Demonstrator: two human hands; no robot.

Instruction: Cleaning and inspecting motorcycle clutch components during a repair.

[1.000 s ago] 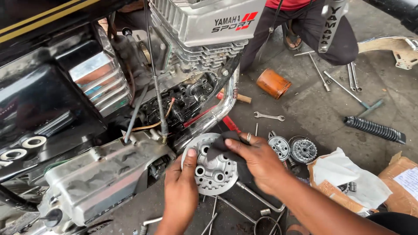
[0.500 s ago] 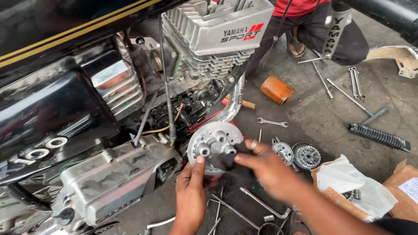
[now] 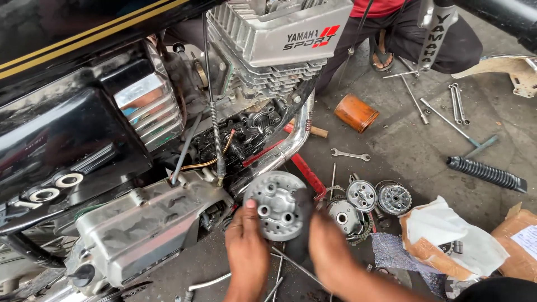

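**A:** Holding what, just below the middle of the frame?

**B:** Gripping a round grey metal plate (image 3: 275,204) with both hands. On the left hand (image 3: 246,249), thumb flat against the studded face, fingers curled under the lower edge. On the right hand (image 3: 330,246), closed over the plate's right rim through what looks like a dark rag (image 3: 305,223). Too blurred there to say more.

**A:** And placed where, exactly?

**B:** Held free in the air, just right of the silver engine side cover (image 3: 145,223) and below the chrome exhaust pipe (image 3: 291,140). Not seated on anything, as far as can be seen.

**A:** Done so far, going by the floor?

**B:** Engine side opened up, with bare gears (image 3: 251,131) showing in the centre. Three round toothed parts (image 3: 362,194) laid out on the concrete just right of the hands. Also lying about: a spanner (image 3: 350,154), an orange canister (image 3: 356,112) above it, and a black ribbed rubber boot (image 3: 486,173) at the right edge.

**A:** Left undone?

**B:** Plenty, at a guess. Opening uncovered, loose parts off the engine, nothing visibly bolted back. Hard to tell stripping down from building up.

**A:** Anyone else about?

**B:** Yes, a second person (image 3: 403,33) squatting at the top right, well apart from the work.
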